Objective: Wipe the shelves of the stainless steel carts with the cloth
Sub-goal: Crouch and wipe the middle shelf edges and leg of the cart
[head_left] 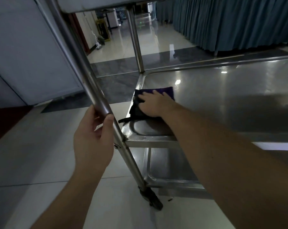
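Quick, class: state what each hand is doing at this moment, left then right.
Left hand: grips the cart's upright post.
Right hand: open, fingers flat, pressing the dark cloth onto the middle shelf.

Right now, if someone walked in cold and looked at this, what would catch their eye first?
Probably the right hand pressing a dark purple cloth flat on the left end of the cart's middle shelf, near the corner. Next, the left hand gripping the slanted steel post in the foreground. Behind, a teal curtain hangs at the upper right above the glossy floor.
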